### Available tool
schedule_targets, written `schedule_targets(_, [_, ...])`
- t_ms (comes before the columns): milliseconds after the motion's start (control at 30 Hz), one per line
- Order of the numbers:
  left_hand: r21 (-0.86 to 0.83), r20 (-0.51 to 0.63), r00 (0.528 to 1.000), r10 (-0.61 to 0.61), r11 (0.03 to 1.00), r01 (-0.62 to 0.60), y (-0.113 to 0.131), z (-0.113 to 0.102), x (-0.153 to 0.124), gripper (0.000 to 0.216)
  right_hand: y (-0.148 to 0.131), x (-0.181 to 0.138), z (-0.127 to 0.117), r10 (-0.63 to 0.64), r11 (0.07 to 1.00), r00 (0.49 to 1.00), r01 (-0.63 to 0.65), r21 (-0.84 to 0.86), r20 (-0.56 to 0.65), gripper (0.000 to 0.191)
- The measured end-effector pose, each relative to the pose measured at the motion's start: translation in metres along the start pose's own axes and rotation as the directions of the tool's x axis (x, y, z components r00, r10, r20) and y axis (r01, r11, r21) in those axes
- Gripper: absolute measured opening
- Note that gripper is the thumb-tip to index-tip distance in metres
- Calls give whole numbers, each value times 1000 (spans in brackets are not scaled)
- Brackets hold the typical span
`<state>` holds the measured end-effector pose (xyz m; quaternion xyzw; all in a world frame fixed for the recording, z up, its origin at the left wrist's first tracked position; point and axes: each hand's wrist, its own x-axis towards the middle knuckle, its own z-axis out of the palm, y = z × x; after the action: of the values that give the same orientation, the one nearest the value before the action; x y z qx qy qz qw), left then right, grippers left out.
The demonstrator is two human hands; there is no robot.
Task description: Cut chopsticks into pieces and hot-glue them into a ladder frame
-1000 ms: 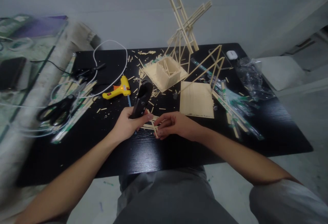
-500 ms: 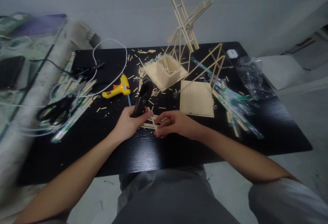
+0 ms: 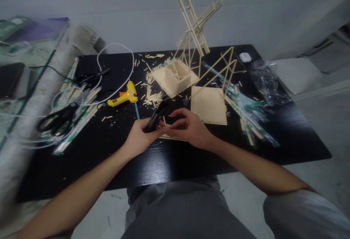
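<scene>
My left hand (image 3: 140, 137) is closed around a black hand tool (image 3: 155, 118), which tilts up and away from the palm; its working end is hidden by my fingers. My right hand (image 3: 190, 128) pinches beside the left fingertips, its index finger arched. A thin wooden stick (image 3: 164, 119) shows between the two hands, its lower part covered by my fingers. Beneath them, more thin wooden sticks (image 3: 175, 138) lie on the black table (image 3: 153, 166), mostly hidden by the hands.
Left of my hands lies a yellow glue gun (image 3: 124, 95), with black scissors (image 3: 61, 118) farther left. Behind stand a wooden box on a base (image 3: 177, 80) and a windmill-like stick frame (image 3: 193, 23). A flat wooden panel (image 3: 209, 105) and plastic-wrapped sticks (image 3: 246, 118) lie right.
My two hands have come together, fingertips now meeting. The black tool has tilted more to the right, and the stick between my hands is more hidden. The view has shifted slightly.
</scene>
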<state>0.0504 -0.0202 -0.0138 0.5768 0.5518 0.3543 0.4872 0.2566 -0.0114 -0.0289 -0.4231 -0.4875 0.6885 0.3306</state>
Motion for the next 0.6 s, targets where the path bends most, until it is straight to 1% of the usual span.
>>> schedule_targets(100, [-22,-3,1000,1,1000,-1,1,2,0,31,-1,0,1,-11,1000,1000,11,-8,-18,58])
schedule_targets(200, [-50,-18,999,-30,998,29,3,1,0,29,-3,1,1,-5,999,1000,6,37,-12,54])
schedule_targets(233, [-68,-18,999,-46,997,45,3,0,0,28,-3,1,1,8,998,1000,-9,69,12,50])
schedule_targets(300, [-121,-8,997,-79,990,77,2,-2,0,26,-5,3,-1,48,989,994,-61,136,98,42])
schedule_targets(400, [-211,13,993,-114,971,114,-2,-4,2,24,-6,5,-2,105,972,969,-147,184,222,43])
schedule_targets(467, [-256,24,990,-137,957,139,-4,-4,3,24,-6,5,-1,118,968,960,-169,187,254,42])
schedule_targets(600, [-300,26,984,-178,937,178,-4,-1,3,26,-6,3,3,95,977,965,-138,165,244,37])
